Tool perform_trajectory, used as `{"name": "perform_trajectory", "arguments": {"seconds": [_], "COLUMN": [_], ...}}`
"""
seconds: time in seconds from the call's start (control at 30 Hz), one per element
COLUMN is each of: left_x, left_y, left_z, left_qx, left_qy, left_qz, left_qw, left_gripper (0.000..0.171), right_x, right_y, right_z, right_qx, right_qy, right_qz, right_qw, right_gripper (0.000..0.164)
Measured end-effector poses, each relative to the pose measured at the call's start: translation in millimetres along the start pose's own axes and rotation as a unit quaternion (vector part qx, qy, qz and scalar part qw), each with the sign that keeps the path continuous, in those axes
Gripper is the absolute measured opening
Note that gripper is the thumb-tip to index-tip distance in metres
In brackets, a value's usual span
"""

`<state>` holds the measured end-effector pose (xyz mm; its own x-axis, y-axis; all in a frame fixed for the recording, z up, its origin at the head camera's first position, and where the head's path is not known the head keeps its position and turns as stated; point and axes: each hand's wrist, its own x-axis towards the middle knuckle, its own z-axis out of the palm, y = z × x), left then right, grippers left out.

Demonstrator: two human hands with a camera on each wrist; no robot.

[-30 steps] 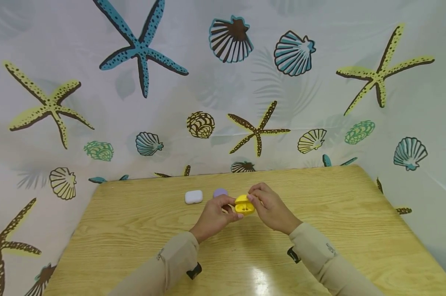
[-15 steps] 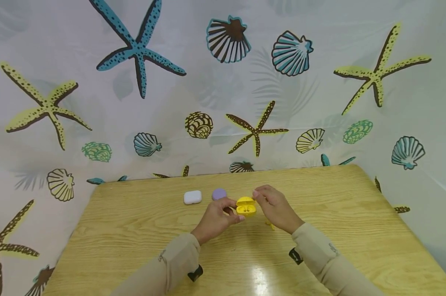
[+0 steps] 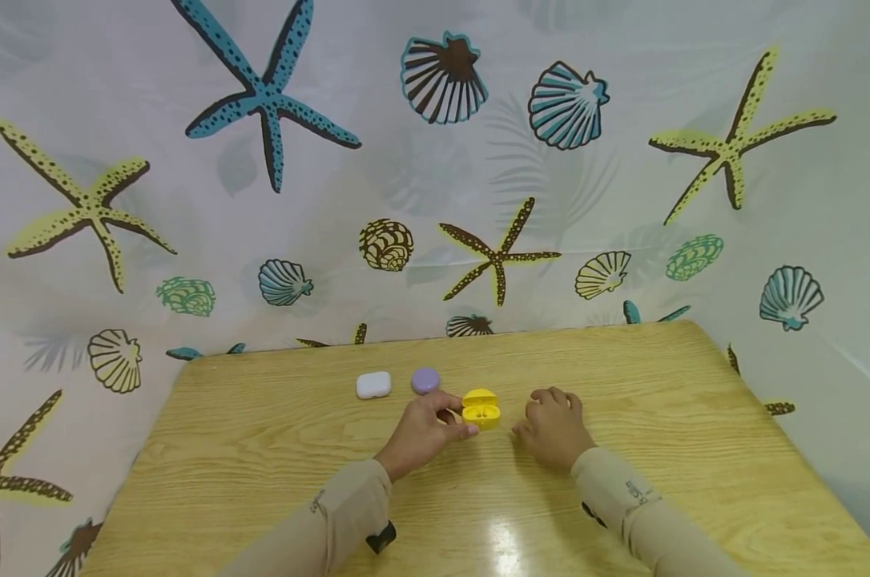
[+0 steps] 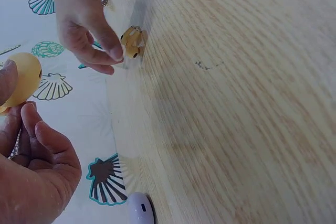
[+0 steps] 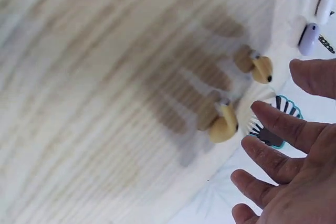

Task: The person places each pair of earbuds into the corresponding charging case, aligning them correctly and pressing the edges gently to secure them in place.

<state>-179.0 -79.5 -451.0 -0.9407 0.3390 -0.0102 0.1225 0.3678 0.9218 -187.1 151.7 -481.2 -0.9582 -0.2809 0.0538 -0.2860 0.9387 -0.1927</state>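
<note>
My left hand [image 3: 420, 434] grips a yellow earbud case [image 3: 481, 413] by its left side, thumb in front and fingers behind. The lid is raised and the case is held over the wooden table. My right hand [image 3: 553, 429] is just to the right of it, fingers spread and holding nothing. Beneath that hand, in the right wrist view, one yellow earbud [image 5: 224, 125] lies on the table with another yellow earbud [image 5: 261, 70] beside it. The head view hides both earbuds behind the right hand.
Behind the left hand, a round purple case [image 3: 425, 381] lies on the wooden table [image 3: 262, 449]. A white earbud case [image 3: 373, 385] sits to its left. A cloth [image 3: 377, 160] printed with starfish and shells hangs along the back and sides.
My right hand has left the yellow case's lid and moved right and down over the earbuds, its fingers spreading. The left hand still holds the case, which now sits slightly lower in the head view.
</note>
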Motion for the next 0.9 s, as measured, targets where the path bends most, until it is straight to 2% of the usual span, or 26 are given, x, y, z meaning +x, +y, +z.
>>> {"name": "perform_trajectory", "arguments": {"seconds": [0.3, 0.53, 0.9], "left_x": [0.1, -0.7, -0.5], "left_y": [-5.4, -5.5, -6.3], "left_z": [1.0, 2.6, 3.4], "left_qx": [0.004, 0.001, -0.010], "left_qy": [-0.006, -0.012, -0.017], "left_qz": [-0.003, -0.002, -0.015], "left_qw": [1.0000, 0.9999, 0.9997], "left_gripper": [0.026, 0.026, 0.028], "right_x": [-3.4, -2.1, -0.2], "right_y": [2.2, 2.6, 0.7], "right_z": [11.9, 14.0, 17.6], "right_qx": [-0.011, -0.005, 0.013], "right_qy": [0.011, 0.021, 0.019], "right_qz": [-0.017, -0.014, -0.006], "right_qw": [1.000, 1.000, 1.000], "right_gripper": [0.027, 0.029, 0.018]}}
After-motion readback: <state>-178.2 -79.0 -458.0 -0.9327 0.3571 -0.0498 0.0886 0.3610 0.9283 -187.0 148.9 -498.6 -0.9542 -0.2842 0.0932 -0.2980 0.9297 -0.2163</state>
